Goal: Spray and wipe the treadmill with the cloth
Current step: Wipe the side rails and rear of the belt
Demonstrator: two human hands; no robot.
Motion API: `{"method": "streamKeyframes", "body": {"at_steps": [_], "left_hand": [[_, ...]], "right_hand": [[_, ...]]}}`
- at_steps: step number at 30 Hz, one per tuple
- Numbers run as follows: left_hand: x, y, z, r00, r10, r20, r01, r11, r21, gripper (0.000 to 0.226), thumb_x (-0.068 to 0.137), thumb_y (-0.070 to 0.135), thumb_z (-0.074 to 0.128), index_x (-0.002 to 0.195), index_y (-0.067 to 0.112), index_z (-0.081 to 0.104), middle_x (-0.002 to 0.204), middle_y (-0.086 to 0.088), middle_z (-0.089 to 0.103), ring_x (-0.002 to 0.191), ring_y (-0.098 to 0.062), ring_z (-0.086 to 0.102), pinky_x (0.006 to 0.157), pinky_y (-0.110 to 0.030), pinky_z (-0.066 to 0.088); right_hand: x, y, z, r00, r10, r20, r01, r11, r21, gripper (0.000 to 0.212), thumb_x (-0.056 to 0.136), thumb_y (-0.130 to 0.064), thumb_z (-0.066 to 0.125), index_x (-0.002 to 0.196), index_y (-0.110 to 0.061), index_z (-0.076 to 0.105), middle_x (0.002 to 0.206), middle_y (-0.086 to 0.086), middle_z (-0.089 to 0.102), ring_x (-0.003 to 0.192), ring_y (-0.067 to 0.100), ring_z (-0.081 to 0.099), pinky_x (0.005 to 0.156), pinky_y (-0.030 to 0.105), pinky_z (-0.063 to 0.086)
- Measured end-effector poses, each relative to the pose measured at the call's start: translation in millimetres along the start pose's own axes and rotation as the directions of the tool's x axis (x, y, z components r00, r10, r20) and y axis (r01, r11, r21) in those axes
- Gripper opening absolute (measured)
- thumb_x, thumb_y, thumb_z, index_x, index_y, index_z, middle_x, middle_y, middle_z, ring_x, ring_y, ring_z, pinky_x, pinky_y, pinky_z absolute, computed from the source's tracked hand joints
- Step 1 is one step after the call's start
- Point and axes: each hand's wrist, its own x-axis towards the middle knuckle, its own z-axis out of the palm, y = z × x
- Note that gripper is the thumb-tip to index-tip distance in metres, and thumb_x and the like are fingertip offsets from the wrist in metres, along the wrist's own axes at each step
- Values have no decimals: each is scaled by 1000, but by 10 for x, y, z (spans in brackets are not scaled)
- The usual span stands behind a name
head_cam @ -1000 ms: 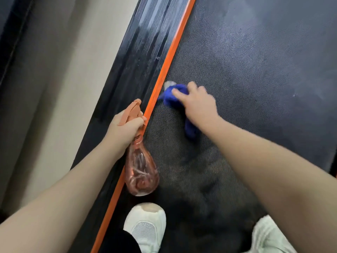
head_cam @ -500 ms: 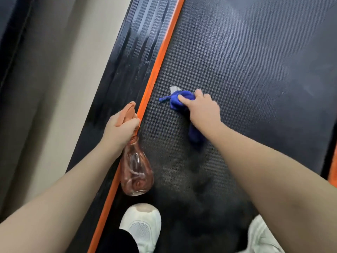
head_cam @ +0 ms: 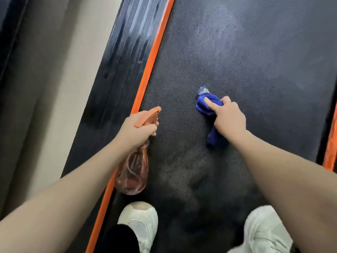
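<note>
Head view: the left hand [head_cam: 135, 127] curls around the neck of an orange-tinted spray bottle [head_cam: 132, 172], fingers wrapped at the orange trigger head [head_cam: 148, 115], whose nozzle points forward over the treadmill belt [head_cam: 237, 52]. The bottle's clear body hangs below the hand, over the orange stripe [head_cam: 155, 50] that edges the belt on the left. The right hand [head_cam: 228, 118] grips a bunched blue cloth [head_cam: 206, 105], fingers curled over it and pressing it down onto the dark textured belt, near the belt's middle; a tail of cloth sticks out under the wrist. A dull, greyish patch [head_cam: 182, 170] marks the belt nearer the person. Two white shoes [head_cam: 140, 221] stand on the belt at the bottom. Beige floor [head_cam: 60, 88] lies left of the black side rail [head_cam: 116, 70].
</note>
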Motion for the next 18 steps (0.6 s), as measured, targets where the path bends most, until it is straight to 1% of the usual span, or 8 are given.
{"method": "streamKeyframes", "body": {"at_steps": [2, 4, 7, 9, 11, 14, 16, 18], "left_hand": [[-4, 7, 19, 1000, 6, -2, -6, 999, -34, 27, 61, 18, 50, 81, 26, 66, 82, 2, 70, 68, -10, 68, 77, -35, 56], [21, 33, 48, 1000, 3, -14, -4, 999, -52, 25, 65, 16, 52, 81, 31, 65, 85, -6, 69, 69, -12, 66, 78, -38, 57], [42, 97, 86, 1000, 4, 2, -4, 999, -41, 26, 62, 20, 51, 85, 22, 65, 88, -18, 68, 60, -12, 61, 79, -39, 55], [42, 93, 86, 1000, -5, -11, 5, 999, -39, 33, 60, 22, 49, 87, 12, 65, 92, -21, 69, 53, -10, 61, 70, -36, 54], [44, 47, 66, 1000, -9, -21, 7, 998, -58, 31, 61, 23, 50, 87, 15, 65, 91, -19, 68, 48, -13, 59, 61, -32, 51], [31, -20, 20, 999, 19, -43, -23, 995, -92, 40, 63, 21, 50, 99, 17, 67, 88, -11, 68, 45, -14, 54, 54, -28, 47], [38, -60, -39, 997, 9, -77, -19, 992, -125, 51, 64, 18, 50, 113, 20, 66, 88, -2, 66, 45, -13, 53, 54, -26, 48], [99, -93, -95, 993, -28, -112, 11, 988, -153, 50, 71, 12, 53, 119, 19, 63, 92, -1, 65, 43, -11, 52, 53, -24, 47]], "right_hand": [[-158, -114, -22, 999, -23, 34, 23, 1000, 3, 59, 90, -16, 48, 140, -44, 32, 124, 9, 40, 106, 31, 46, 81, 41, 46], [-444, -332, 106, 973, -204, 105, 206, 979, -5, 58, 90, -18, 47, 140, -43, 30, 121, 8, 39, 105, 30, 45, 79, 38, 46], [-717, -517, 256, 845, -481, 232, 495, 869, -1, 58, 92, -18, 42, 143, -40, 25, 128, 10, 37, 108, 30, 43, 80, 39, 45], [-555, -386, 182, 789, -595, 157, 609, 790, -65, 52, 91, -20, 40, 139, -41, 36, 119, 13, 46, 98, 33, 50, 70, 40, 47], [-277, -222, 87, 900, -435, -23, 429, 896, -116, 48, 91, -22, 42, 135, -42, 42, 113, 12, 48, 94, 33, 51, 69, 40, 47], [-7, -65, 35, 995, 82, -60, -79, 995, 59, 58, 89, -14, 49, 139, -41, 37, 125, 12, 40, 107, 34, 44, 80, 41, 45], [-119, -335, 37, 989, 144, -22, -141, 983, 116, 61, 87, -11, 49, 140, -38, 36, 125, 12, 39, 106, 33, 44, 79, 40, 45], [-370, -667, 148, 1000, -26, 16, 25, 994, 105, 62, 86, -13, 50, 141, -38, 33, 122, 10, 39, 105, 30, 44, 77, 38, 46]]}}
